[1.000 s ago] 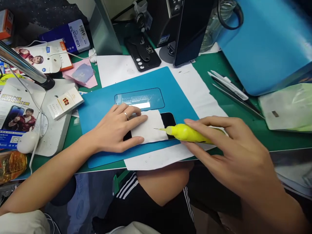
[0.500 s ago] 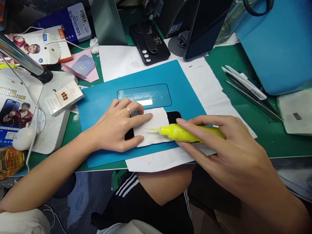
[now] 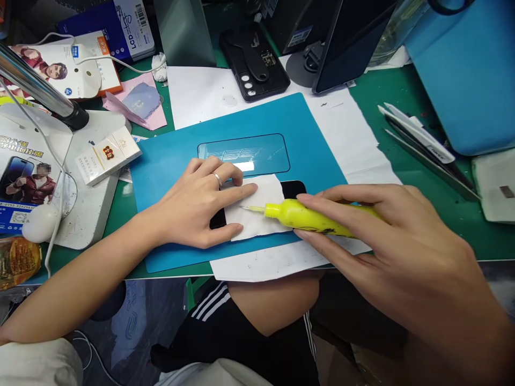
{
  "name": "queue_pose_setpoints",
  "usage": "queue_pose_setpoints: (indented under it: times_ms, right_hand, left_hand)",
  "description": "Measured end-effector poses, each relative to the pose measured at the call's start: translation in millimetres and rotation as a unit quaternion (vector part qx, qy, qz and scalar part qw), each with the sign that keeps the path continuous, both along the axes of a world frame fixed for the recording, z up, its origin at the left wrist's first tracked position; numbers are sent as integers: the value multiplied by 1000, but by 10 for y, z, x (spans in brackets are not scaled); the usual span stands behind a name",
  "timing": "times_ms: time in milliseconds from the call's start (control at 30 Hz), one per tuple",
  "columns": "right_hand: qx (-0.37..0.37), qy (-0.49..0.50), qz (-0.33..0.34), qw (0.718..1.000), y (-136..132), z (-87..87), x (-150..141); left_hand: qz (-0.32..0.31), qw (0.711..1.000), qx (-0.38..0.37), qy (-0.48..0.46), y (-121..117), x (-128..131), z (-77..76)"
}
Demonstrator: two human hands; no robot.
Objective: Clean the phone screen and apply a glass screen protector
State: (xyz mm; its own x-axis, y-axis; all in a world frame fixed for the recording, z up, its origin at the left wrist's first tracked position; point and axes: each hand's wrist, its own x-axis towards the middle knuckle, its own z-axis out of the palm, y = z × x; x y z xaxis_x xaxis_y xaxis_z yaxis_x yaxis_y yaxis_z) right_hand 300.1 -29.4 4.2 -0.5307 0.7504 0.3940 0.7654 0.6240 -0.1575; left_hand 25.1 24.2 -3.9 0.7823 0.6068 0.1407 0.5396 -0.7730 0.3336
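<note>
My left hand lies over a white paper sheet, its thumb and index finger spread and pressing the sheet's left part. Beneath the sheet is a black phone-shaped panel; only its two ends show. In my right hand is a yellow squeeze bottle with a thin needle nozzle. It lies nearly level, nozzle to the left over the sheet; whether the tip touches the paper I cannot tell. Just behind, a clear black-edged screen glass rests on the blue mat.
A black phone case and a dark screen on a stand are at the back. Tweezers lie right. At left are a lamp base, a cigarette pack and a pink paper. A blue box stands at back right.
The whole view has shifted slightly. My left hand keeps its place on the paper, and the yellow bottle's nozzle stays over it, tilted a little differently.
</note>
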Motion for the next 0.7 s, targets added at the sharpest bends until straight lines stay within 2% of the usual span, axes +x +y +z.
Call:
queue_pose_setpoints:
  times_ms: [700]
  right_hand:
    - [-7, 13, -52, 999, -52, -112, 261]
  left_hand:
    - [-6, 1000, -1, 5, 27, 1, 23]
